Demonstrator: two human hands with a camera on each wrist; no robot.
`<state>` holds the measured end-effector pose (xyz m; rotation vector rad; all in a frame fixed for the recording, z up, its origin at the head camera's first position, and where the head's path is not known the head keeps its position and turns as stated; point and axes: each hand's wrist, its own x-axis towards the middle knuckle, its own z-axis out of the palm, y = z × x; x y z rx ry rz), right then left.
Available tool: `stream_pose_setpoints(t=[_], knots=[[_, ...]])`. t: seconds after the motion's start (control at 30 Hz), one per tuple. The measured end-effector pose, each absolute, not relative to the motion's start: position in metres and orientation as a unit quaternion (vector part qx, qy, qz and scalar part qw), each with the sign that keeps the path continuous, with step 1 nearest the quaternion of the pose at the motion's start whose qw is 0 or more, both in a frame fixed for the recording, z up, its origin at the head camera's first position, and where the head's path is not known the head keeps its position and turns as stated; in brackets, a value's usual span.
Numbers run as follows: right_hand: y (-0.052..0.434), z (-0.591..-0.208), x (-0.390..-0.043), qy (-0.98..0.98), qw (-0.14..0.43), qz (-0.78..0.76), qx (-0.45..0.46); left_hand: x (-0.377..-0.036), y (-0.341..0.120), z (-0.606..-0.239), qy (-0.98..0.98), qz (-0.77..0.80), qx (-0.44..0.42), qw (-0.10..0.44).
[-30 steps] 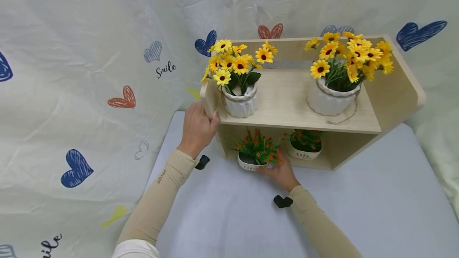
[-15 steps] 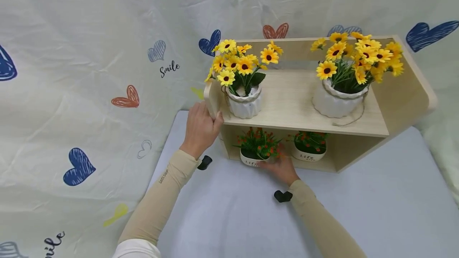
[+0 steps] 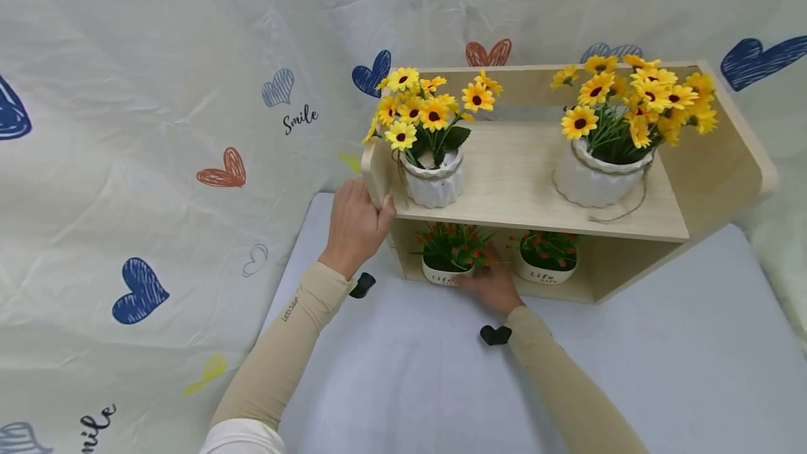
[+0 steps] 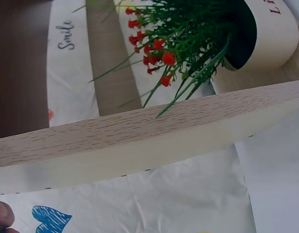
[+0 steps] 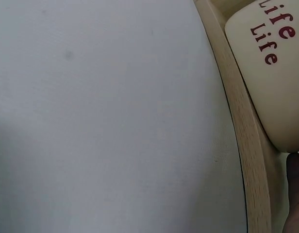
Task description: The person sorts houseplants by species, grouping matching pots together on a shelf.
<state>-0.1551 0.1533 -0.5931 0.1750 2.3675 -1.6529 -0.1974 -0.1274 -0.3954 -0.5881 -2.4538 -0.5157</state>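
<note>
My left hand [image 3: 357, 226] grips the left side panel of a two-tier wooden shelf [image 3: 504, 219], thumb on the inner side. In the left wrist view, fingertips [image 4: 3, 213] show at the panel's outer face. My right hand [image 3: 494, 287] holds the right end of a white oval pot with a red-flowered plant [image 3: 449, 251] in the lower tier. In the right wrist view, a thumb [image 5: 296, 189] touches the end of the pot [image 5: 266, 82], marked "Life". The other right fingers are mostly hidden behind foliage and pot.
A second red-flowered pot [image 3: 546, 266] stands to the right in the lower tier. Above, two white pots of yellow flowers, a left one [image 3: 435, 184] and a right one [image 3: 592, 177], stand on the upper tier. A heart-printed cloth [image 3: 157, 125] hangs behind the white table [image 3: 391, 370].
My right hand has moved the left red-flowered pot back, deeper into the lower tier. My left hand keeps its grip on the shelf. The head view has shifted slightly.
</note>
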Motion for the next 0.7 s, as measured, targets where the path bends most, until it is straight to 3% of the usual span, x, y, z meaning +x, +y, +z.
stream_pose_setpoints(t=[0.7], knots=[[0.147,-0.587,-0.167,0.857,0.082,-0.509,0.019,-0.196,-0.125,-0.396,-0.914,-0.204,-0.215,0.277]])
